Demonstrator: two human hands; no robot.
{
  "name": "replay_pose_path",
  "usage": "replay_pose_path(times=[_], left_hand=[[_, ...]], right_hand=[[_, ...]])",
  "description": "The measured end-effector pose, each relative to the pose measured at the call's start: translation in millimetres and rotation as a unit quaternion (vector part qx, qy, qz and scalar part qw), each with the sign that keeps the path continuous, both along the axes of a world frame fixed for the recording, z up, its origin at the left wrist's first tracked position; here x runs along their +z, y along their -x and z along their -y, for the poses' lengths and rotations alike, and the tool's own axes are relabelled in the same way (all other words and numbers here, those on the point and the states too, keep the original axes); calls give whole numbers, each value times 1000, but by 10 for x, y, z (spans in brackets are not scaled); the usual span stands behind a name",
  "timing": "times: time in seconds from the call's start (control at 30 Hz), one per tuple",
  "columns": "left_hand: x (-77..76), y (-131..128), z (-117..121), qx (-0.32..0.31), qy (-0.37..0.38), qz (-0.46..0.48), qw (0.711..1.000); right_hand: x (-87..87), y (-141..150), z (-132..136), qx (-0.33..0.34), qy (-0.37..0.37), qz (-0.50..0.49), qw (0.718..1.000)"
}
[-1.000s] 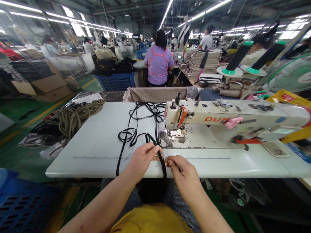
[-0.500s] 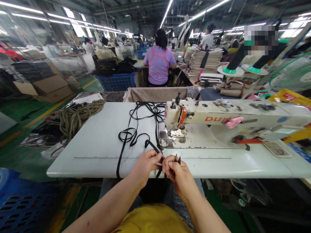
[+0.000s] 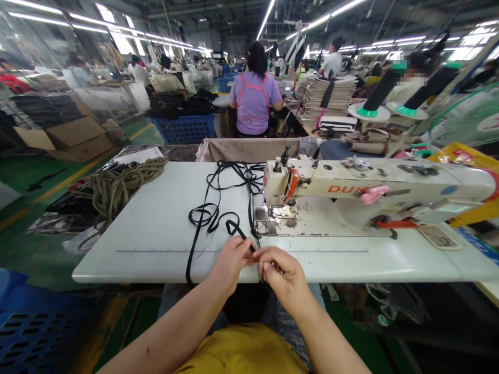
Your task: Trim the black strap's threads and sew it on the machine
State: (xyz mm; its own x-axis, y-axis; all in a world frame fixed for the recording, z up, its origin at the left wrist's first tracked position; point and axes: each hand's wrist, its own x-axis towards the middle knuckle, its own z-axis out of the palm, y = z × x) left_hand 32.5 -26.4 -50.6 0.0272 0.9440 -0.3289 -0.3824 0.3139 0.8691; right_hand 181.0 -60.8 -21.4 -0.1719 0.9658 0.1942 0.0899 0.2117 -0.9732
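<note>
My left hand [image 3: 233, 261] pinches a narrow black strap [image 3: 240, 232] above the front edge of the white table [image 3: 152, 223]. The strap's folded end sticks out beyond the fingers. Touching or almost touching it, my right hand [image 3: 284, 271] is closed, its fingertips beside the held strap. Thread snips [image 3: 277, 267] are tucked inside that hand, mostly hidden by the fingers. More black strap [image 3: 202, 214] lies in loose loops on the table, and one length hangs over the front edge. Just beyond my hands stands a sewing machine [image 3: 312, 182].
Olive straps [image 3: 117, 187] are heaped at the left of the table. A fabric-lined bin [image 3: 249, 150] sits behind it. Thread cones [image 3: 376, 93] and a green fan [image 3: 468, 117] stand at right. A blue basket [image 3: 39, 322] is low at left. A person in purple [image 3: 255, 104] sits ahead.
My right hand has turned over and its fingertips have come against the strap by my left hand. The snips' blades, sticking up before, are now tucked in the palm. The strap's end has shifted left.
</note>
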Motion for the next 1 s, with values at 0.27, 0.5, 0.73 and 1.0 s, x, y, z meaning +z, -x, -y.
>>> replay_pose_path(times=[0.27, 0.5, 0.73, 1.0], left_hand=[[81, 13, -157, 110, -66, -10, 992], [92, -15, -336, 152, -91, -51, 983], [583, 464, -718, 196, -175, -99, 960], [651, 255, -347, 67, -144, -179, 971]], right_hand=[[-263, 330, 164, -108, 162, -183, 964], [-150, 279, 333, -157, 259, -259, 917], [-323, 115, 658, 21, 301, -84, 950], [33, -54, 171, -85, 50, 101, 990]])
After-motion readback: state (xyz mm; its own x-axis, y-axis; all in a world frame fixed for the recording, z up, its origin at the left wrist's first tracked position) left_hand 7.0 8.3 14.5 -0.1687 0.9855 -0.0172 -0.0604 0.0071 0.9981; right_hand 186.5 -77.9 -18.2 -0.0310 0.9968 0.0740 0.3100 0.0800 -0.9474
